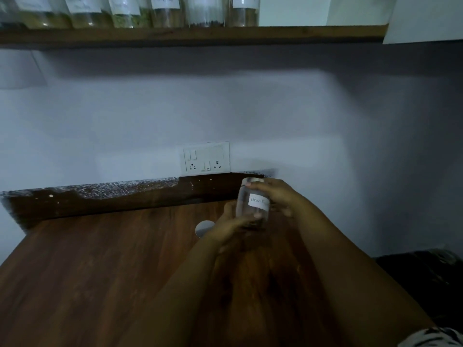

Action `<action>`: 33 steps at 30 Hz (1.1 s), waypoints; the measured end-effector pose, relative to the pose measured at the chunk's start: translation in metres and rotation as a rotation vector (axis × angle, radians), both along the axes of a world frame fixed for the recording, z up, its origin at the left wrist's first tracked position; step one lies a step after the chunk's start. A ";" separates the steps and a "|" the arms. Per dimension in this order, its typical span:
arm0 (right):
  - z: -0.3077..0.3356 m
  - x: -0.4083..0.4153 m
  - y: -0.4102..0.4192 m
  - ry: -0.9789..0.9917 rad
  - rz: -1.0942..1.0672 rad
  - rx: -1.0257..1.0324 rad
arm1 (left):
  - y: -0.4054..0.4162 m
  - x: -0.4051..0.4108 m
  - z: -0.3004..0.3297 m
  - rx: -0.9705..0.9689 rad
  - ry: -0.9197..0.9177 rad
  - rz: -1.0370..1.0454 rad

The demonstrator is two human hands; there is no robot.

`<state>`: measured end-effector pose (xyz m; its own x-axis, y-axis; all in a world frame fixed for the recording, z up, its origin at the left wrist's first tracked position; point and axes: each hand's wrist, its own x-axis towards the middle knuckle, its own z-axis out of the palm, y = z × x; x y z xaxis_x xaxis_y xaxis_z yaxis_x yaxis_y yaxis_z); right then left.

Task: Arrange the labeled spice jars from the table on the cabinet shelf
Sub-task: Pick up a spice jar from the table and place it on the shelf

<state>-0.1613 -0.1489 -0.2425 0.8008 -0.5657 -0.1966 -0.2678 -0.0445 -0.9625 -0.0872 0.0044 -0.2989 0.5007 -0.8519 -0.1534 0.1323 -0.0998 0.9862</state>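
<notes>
Both hands are gripping a clear glass jar with a white paper label (253, 204) above the brown wooden table (100, 271): left hand (233, 227) cupping its dark-spice-filled base, right hand (275, 194) curling over its top. Six labelled jars (165, 11) holding spices are standing on the wooden shelf (300, 33).

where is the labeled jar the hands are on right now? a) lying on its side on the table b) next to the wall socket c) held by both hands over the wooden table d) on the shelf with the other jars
c: the left hand cups the base of the labeled jar and the right hand grips its top, above the wooden table; the shelf is far above it.
</notes>
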 end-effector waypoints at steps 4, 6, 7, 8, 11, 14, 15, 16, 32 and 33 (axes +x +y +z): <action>0.008 0.004 0.017 -0.033 -0.062 -0.059 | 0.004 -0.005 0.008 0.080 -0.419 0.089; 0.014 0.002 0.018 -0.078 0.023 0.079 | 0.013 0.004 0.014 -0.029 -0.188 0.055; 0.017 0.000 0.018 -0.105 0.062 0.150 | 0.018 0.008 0.017 -0.094 -0.076 0.030; 0.018 0.000 0.016 -0.128 0.087 0.214 | 0.021 0.012 0.021 -0.146 -0.005 0.010; 0.025 0.003 0.016 -0.188 0.075 0.324 | 0.025 0.022 0.034 -0.211 0.004 -0.038; 0.037 0.009 0.021 -0.281 0.065 0.339 | 0.026 0.028 0.046 -0.296 0.023 -0.017; 0.040 0.011 0.021 -0.327 0.084 0.349 | 0.027 0.031 0.048 -0.324 0.019 0.015; 0.042 0.012 0.020 -0.372 0.108 0.362 | 0.028 0.033 0.051 -0.357 0.026 0.048; 0.061 0.027 0.047 -0.575 0.239 0.176 | 0.049 0.071 0.089 -0.461 -0.111 0.076; 0.064 0.024 0.047 -0.578 0.236 0.147 | 0.048 0.072 0.094 -0.451 -0.150 0.080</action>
<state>-0.1372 -0.1017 -0.1785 0.9005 -0.3608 0.2427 0.2975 0.1043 -0.9490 -0.0154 0.0525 -0.2047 0.5555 -0.7750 0.3014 -0.0248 0.3469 0.9376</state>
